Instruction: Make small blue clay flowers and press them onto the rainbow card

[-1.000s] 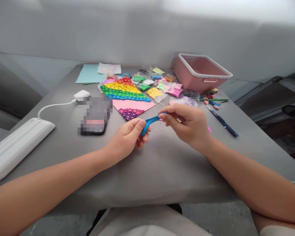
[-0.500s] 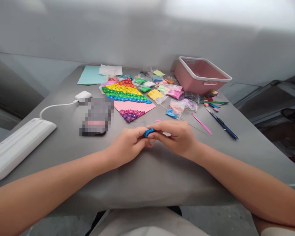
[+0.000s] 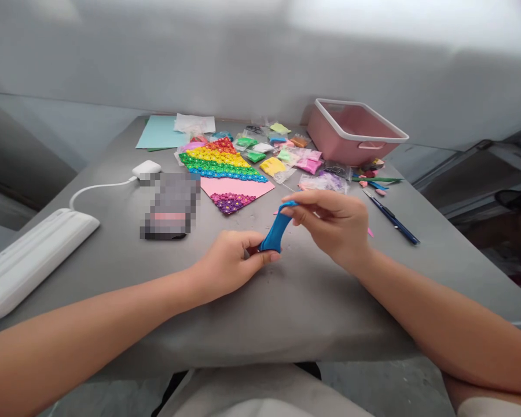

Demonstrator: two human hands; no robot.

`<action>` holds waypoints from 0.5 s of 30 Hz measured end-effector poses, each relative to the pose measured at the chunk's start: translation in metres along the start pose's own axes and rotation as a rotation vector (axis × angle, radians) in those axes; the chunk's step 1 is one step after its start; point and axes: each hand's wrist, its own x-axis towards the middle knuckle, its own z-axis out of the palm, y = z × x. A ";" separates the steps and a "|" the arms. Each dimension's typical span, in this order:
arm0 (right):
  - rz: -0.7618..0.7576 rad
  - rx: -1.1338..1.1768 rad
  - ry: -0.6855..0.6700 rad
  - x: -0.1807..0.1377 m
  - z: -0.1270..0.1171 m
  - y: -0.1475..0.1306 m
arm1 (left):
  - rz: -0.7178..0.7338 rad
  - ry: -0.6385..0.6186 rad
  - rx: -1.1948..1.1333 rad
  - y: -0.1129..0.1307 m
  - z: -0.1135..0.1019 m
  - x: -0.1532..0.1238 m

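- Left hand [image 3: 230,259]: thumb and fingers pinch the lower end of the blue clay [image 3: 275,230].
- Right hand [image 3: 336,225]: fingertips clamp its upper end; I see it drawn out between both hands, over the table [image 3: 312,307].
- Decorated card [image 3: 260,190]: I judge the coloured bands [image 3: 219,164] done; one pink strip [image 3: 232,188] is bare.
- I judge the clay-working unfinished.

Smooth, soft-looking blue clay [image 3: 278,229]
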 end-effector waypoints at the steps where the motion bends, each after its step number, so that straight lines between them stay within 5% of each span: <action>1: 0.030 0.036 0.049 0.002 -0.001 0.000 | 0.012 -0.002 -0.003 0.000 0.001 0.000; 6: 0.013 0.084 0.270 0.015 -0.009 0.001 | 0.010 -0.031 -0.131 -0.006 0.003 -0.001; 9: -0.015 0.127 0.255 0.018 -0.015 0.001 | -0.059 -0.066 -0.357 -0.005 0.002 -0.002; 15: -0.246 -0.115 -0.319 0.002 -0.007 0.003 | -0.006 -0.131 -0.604 0.000 0.002 0.000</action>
